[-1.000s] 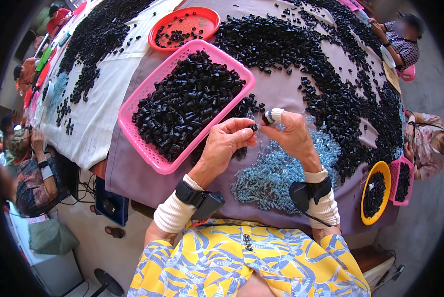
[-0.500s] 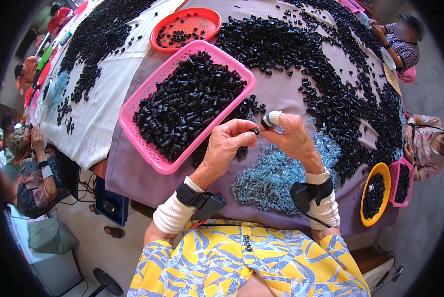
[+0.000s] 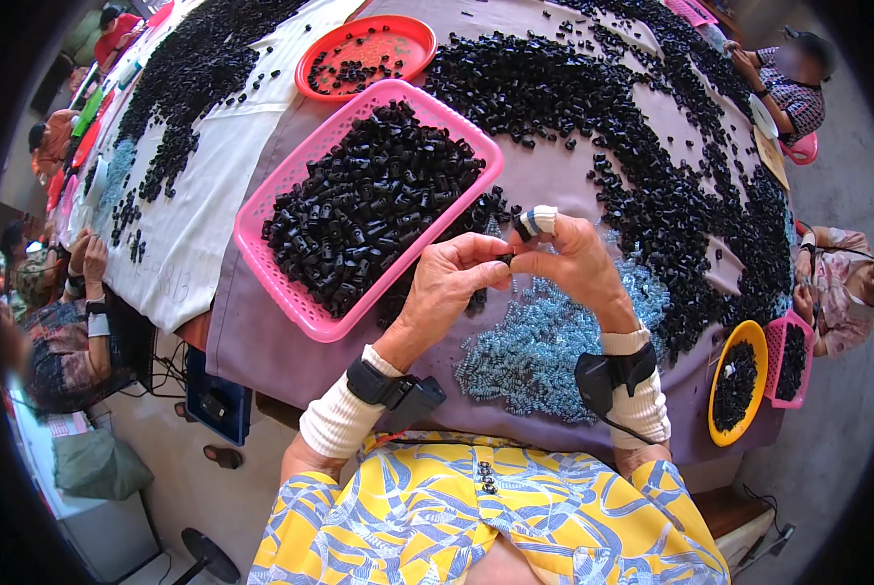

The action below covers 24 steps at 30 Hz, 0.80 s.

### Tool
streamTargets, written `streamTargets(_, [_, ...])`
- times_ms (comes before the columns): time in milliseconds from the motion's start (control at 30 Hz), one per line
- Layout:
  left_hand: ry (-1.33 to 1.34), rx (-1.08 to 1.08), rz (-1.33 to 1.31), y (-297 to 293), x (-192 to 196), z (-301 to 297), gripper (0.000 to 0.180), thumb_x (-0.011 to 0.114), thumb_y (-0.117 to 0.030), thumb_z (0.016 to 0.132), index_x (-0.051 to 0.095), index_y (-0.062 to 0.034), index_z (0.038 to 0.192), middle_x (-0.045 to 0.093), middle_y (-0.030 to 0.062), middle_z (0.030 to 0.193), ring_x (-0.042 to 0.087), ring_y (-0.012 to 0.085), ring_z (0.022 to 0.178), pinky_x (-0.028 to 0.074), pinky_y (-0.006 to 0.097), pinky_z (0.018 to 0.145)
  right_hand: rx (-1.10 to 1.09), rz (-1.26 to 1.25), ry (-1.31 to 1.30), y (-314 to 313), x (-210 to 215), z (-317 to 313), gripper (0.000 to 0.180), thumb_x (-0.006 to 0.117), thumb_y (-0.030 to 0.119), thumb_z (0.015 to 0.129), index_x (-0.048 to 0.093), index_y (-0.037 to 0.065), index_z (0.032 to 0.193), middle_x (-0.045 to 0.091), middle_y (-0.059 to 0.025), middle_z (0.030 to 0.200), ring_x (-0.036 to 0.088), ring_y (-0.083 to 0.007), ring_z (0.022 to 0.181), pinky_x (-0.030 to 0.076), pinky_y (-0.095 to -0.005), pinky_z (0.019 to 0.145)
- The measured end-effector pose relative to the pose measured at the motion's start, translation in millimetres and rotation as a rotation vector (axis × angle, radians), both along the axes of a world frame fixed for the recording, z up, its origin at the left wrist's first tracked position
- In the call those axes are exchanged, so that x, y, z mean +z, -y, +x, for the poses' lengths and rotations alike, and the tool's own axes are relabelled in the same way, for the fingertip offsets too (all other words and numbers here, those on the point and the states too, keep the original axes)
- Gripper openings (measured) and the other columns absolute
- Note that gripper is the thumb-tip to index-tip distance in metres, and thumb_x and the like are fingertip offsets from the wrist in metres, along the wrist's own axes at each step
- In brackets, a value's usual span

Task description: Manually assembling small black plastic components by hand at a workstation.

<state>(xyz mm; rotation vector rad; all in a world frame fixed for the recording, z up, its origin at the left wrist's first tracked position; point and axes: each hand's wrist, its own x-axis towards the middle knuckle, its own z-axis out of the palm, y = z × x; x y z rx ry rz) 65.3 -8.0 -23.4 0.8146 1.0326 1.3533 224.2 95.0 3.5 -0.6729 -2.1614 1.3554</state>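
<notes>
Above the table, my left hand (image 3: 445,281) pinches a small black plastic part (image 3: 504,259) between thumb and fingertips. My right hand (image 3: 576,261) meets it there, its thumb and a fingertip closed on the same part. A white finger sleeve (image 3: 536,222) with dark stripes covers one right finger. Below my right hand spreads a pile of small bluish metal springs (image 3: 525,361). Left of my hands stands a pink plastic basket (image 3: 310,325) filled with black plastic pieces (image 3: 369,205). Whether a spring sits inside the held part is hidden.
A red round tray (image 3: 413,49) with some black pieces lies beyond the basket. Heaps of black pieces (image 3: 525,88) cover much of the cloth. A yellow bowl (image 3: 718,414) and a smaller pink basket (image 3: 788,398) stand at the right edge. Other people sit around the table.
My right hand has shifted slightly, its sleeved finger lifting and its thumb and fingertip coming together at the black part. My left hand stays nearly in place. At left, another person's hands have risen.
</notes>
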Motion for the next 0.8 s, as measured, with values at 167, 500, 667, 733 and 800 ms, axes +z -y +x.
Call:
streamTargets(167, [0.051,-0.02,0.011,-2.2,4.9,-4.1,0.022,0.065,-0.008,0.084,0.061,0.0007,0.105,0.065,0.006,0.091,0.064,0.0119,0.078,0.052,0.025,0.073,-0.028,-0.085,-0.019,-6.1,1.4,-4.1,0.02,0.071,0.011,0.075,0.062,0.0,0.089,0.065,-0.0038,0.076,0.06,-0.0094,0.069,0.05,-0.0248,0.064])
streamTargets(500, [0.14,0.128,-0.033,-0.1,1.4,-8.8,0.022,0.063,-0.006,0.085,0.059,0.0008,0.105,0.065,0.0089,0.09,0.065,0.0149,0.076,0.055,0.03,0.074,-0.171,0.333,0.295,-24.7,-51.2,5.8,0.013,0.064,0.01,0.077,0.059,-0.002,0.08,0.063,-0.0141,0.072,0.062,-0.0285,0.064,0.048,-0.0356,0.058])
streamTargets(667, [0.116,0.12,-0.049,-1.4,-1.3,-9.9,0.021,0.063,-0.006,0.085,0.059,0.0003,0.105,0.065,0.0085,0.09,0.065,0.0147,0.076,0.055,0.031,0.073,-0.122,0.65,0.471,-24.2,-56.9,-2.7,0.01,0.063,0.008,0.073,0.058,0.002,0.078,0.061,-0.0145,0.08,0.059,-0.0356,0.076,0.045,-0.0441,0.065])
streamTargets(733, [0.124,0.123,-0.048,-1.7,-1.3,-8.9,0.021,0.063,-0.006,0.085,0.059,0.0002,0.104,0.065,0.0084,0.09,0.064,0.0146,0.075,0.055,0.031,0.073,-0.111,0.647,0.484,-25.9,-61.1,-1.8,0.01,0.064,0.009,0.073,0.058,0.002,0.079,0.06,-0.0145,0.081,0.059,-0.0349,0.077,0.044,-0.0439,0.066])
streamTargets(800, [0.133,0.126,-0.042,-2.1,-0.1,-7.8,0.02,0.063,-0.006,0.085,0.059,0.0001,0.104,0.065,0.0084,0.089,0.064,0.0145,0.075,0.055,0.031,0.072,-0.1,0.65,0.498,-26.9,-60.1,-0.3,0.011,0.064,0.009,0.073,0.058,0.003,0.079,0.06,-0.0145,0.083,0.059,-0.0343,0.079,0.044,-0.0438,0.068])
